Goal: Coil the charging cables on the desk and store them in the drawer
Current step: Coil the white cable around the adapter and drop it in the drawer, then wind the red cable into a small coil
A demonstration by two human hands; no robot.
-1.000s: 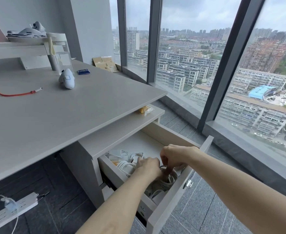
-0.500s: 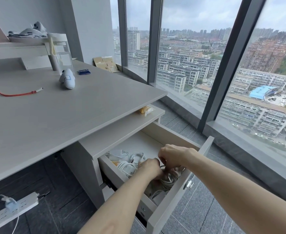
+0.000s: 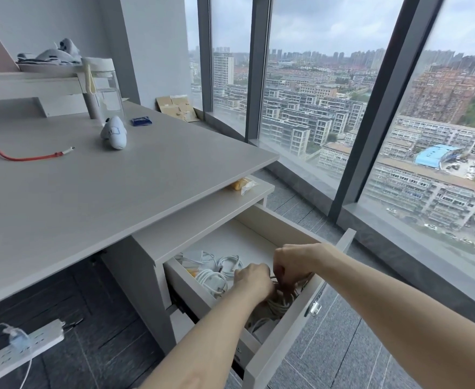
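Both hands are inside the open drawer (image 3: 287, 332), at its front corner on the window side. The left hand (image 3: 254, 280) is curled into a fist on top of the beige coiled cable (image 3: 280, 303), and the right hand (image 3: 292, 262) bends its fingers down and pinches strands of the same coil. The fingertips of both hands are hidden in the loops. The coil lies flat on the drawer bottom, against the front panel, and how its long axis runs cannot be told under the hands. More white cables (image 3: 225, 265) lie in the drawer, towards its back and desk side.

A red cable (image 3: 20, 157) lies on the desk (image 3: 90, 206), above the drawer and well away from it. It lies along the desk top, and its white plug end points towards the drawer side.

The desk is pale grey. Beyond the drawer, on the desk top, there are a plush toy (image 3: 114, 133), a blue packet (image 3: 141, 121) and a clear jug (image 3: 103, 85). A yellow packet (image 3: 240, 184) lies on the shelf just above the drawer. Below the desk, on the dark tiled floor, lies a white power strip (image 3: 25, 348). Tall windows behind the drawer show city blocks. The print on the blue packet is too small to read.
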